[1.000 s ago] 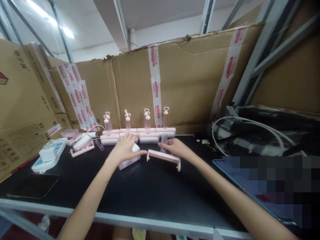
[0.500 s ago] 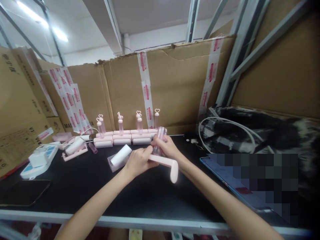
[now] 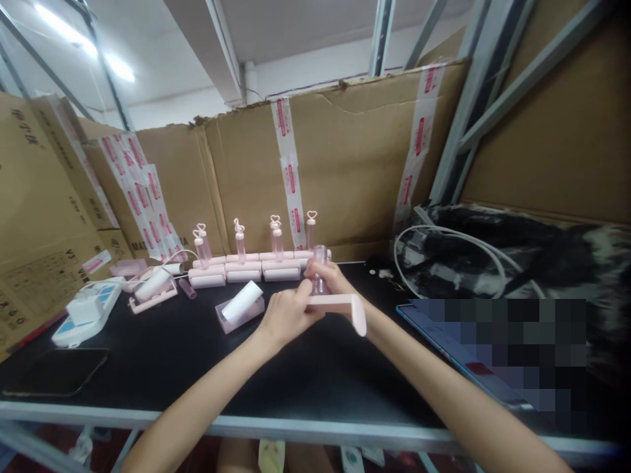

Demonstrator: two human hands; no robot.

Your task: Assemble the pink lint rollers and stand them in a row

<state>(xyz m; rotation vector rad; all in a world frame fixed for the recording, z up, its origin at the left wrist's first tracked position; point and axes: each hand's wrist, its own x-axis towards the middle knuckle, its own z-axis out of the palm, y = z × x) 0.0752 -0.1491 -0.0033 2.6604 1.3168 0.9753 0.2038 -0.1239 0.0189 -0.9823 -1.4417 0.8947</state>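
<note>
My left hand (image 3: 288, 316) grips a pale pink plastic frame (image 3: 340, 303), whose bent end sticks out to the right. In my right hand (image 3: 336, 278) is a clear pinkish tube (image 3: 320, 255), held nearly upright against the frame; fingers hide the point where they meet. Just left of my left hand lies an open clear box (image 3: 246, 316) with a white roll (image 3: 242, 301) resting tilted in it. Behind my hands stands a row of pink and white roller pieces (image 3: 244, 271), with several upright tubes topped by heart-shaped loops (image 3: 275, 222).
At the left are a white power strip (image 3: 93, 314), a dark phone (image 3: 56, 371), a pink frame with a white roll (image 3: 152, 292) and a loose tube (image 3: 187, 288). A blue-edged tablet (image 3: 444, 348) and black plastic wrapping (image 3: 468, 243) occupy the right. Cardboard (image 3: 345, 164) walls the back.
The pink frame has turned from sloping downward to nearly level. The tube now stands straighter. Both hands have shifted slightly right, still holding the same pieces.
</note>
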